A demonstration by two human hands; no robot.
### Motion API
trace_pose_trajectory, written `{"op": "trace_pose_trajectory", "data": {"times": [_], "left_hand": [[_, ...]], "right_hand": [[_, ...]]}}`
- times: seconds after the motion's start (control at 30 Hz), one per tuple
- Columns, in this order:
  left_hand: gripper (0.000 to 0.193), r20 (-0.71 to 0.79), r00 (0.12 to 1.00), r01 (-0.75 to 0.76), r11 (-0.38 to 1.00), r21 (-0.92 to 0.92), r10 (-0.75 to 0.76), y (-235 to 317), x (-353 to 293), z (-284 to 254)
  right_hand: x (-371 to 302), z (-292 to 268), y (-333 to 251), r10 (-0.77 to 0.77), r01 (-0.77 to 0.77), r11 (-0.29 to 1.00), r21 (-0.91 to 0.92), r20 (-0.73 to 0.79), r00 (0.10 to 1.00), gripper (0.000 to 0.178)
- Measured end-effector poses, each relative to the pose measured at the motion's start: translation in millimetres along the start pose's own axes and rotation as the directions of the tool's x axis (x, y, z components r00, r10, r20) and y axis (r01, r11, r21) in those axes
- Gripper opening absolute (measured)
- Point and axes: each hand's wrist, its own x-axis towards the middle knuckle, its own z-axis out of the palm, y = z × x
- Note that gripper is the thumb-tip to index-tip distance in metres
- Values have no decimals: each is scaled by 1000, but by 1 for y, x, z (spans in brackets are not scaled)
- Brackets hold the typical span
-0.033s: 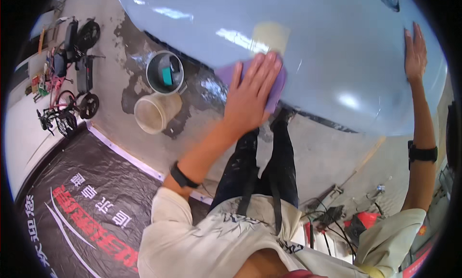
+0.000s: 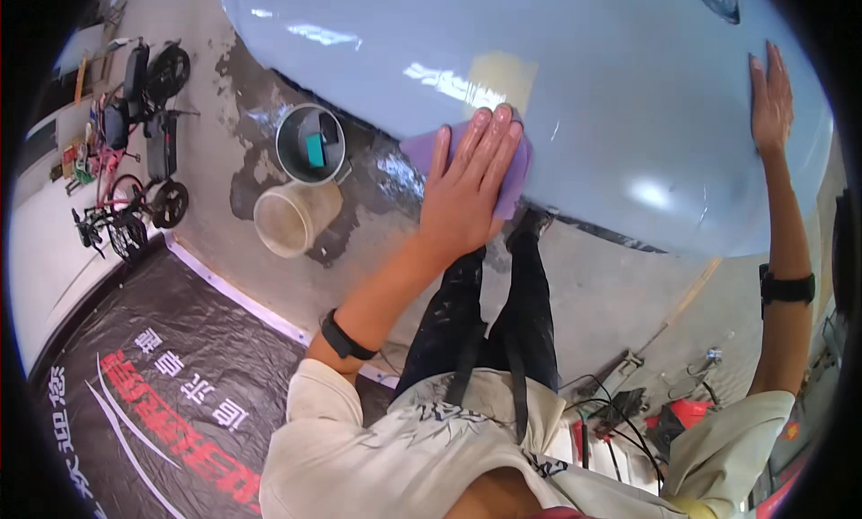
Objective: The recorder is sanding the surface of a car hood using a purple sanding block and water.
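Note:
My left hand point(image 2: 462, 182) presses a purple sheet point(image 2: 515, 173) onto a large, glossy, light-blue curved panel point(image 2: 620, 115). Its fingers lie long over the sheet, which sticks out on both sides; the thumb is mostly hidden. Whether the sheet is sandpaper or cloth I cannot tell. A pale yellow square patch point(image 2: 503, 77) shows on the panel just beyond my fingertips. Far to the right, my right hand point(image 2: 772, 106) rests flat on the same panel, fingers stretched out and holding nothing.
A grey bucket point(image 2: 285, 151) with a teal block point(image 2: 315, 149) inside stands on the wet floor, touching a whitish bucket point(image 2: 278, 227). Small bikes point(image 2: 135, 151) are at far left. A dark printed sheet point(image 2: 135, 375) covers the lower left floor. Cables point(image 2: 620, 411) lie at lower right.
The view has shifted slightly, so the panel and buckets sit a little lower in the picture. Both hands keep nearly the same places on the panel.

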Motion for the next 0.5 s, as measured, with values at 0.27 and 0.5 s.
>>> {"op": "trace_pose_trajectory", "data": {"times": [0.27,0.5], "left_hand": [[73,-66,995,69,997,-25,-71,12,24,1],[72,-24,997,75,997,21,-74,-1,48,-12]], "right_hand": [[-8,5,-1,-12,13,1000,18,-43,999,74],[-6,6,-7,-8,10,999,45,-46,999,77]]}}
